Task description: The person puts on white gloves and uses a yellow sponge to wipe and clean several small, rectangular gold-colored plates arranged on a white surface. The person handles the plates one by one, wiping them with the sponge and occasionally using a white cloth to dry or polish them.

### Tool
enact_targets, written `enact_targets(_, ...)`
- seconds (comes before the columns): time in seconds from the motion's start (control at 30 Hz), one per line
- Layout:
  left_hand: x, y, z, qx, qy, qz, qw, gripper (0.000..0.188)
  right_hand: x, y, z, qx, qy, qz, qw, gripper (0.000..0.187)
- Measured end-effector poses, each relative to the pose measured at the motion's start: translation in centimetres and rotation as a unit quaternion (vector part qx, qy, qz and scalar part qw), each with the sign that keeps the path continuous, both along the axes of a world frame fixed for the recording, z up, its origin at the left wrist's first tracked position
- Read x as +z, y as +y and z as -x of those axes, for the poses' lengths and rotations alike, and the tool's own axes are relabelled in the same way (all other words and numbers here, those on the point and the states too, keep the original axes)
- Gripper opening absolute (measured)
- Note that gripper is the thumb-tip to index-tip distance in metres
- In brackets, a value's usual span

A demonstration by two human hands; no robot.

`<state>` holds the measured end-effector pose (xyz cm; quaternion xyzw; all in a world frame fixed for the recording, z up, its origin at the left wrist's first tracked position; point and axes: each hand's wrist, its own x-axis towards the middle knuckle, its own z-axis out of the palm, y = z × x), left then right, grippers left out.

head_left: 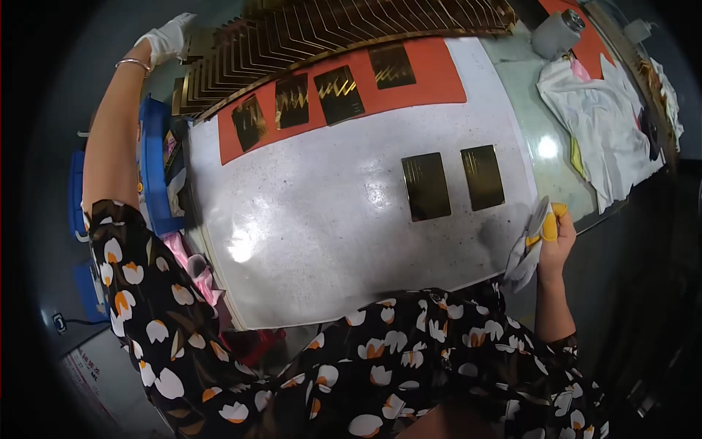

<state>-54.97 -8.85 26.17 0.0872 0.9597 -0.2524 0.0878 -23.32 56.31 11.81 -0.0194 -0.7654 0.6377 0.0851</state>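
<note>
My left hand [168, 39], in a white glove, reaches to the far left beside the end of a long slotted rack [344, 36] of dark golden strips. Its fingers are stretched out and apart, and I see nothing held in them. At the right front edge of the table, my right hand [557, 238] has yellow coverings on some fingers and is closed on a crumpled grey-white cloth [523, 256]. Nearest to it on the grey sheet [307, 197] lie two dark shiny plates, a right one [482, 178] and a left one [426, 186].
Several similar dark gold plates [339, 95] lie on an orange-red mat [431, 91] in front of the rack. White cloths [596, 124] and a grey bottle [557, 35] are at the right. Blue bins [155, 161] and a pink cloth [197, 271] stand along the left edge.
</note>
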Motion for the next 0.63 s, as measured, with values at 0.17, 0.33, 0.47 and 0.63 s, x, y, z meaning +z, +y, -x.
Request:
enact_targets(0.17, 2.7, 19.5, -12.9, -0.029, 0.107, -0.380, 0.918, 0.054, 0.2, -0.2, -0.4, 0.000, 0.009, 0.018, 1.000, 0.016)
enact_targets(0.33, -5.6, 33.9, -24.7, -0.134, -0.071, -0.399, 0.904, 0.097, 0.3, 0.0, -0.4, 0.023, 0.000, 0.070, 0.997, 0.016)
enact_targets(0.47, -9.1, 36.5, -26.5, -0.099, 0.011, -0.392, 0.914, 0.078, 1.1, -0.4, -0.5, 0.039, -0.013, 0.097, 0.994, 0.015)
enact_targets(0.63, -9.1, 37.5, -26.5, -0.015, -0.038, -0.409, 0.912, 0.070, -0.2, 0.5, -0.4, 0.058, 0.021, 0.126, 0.990, 0.016)
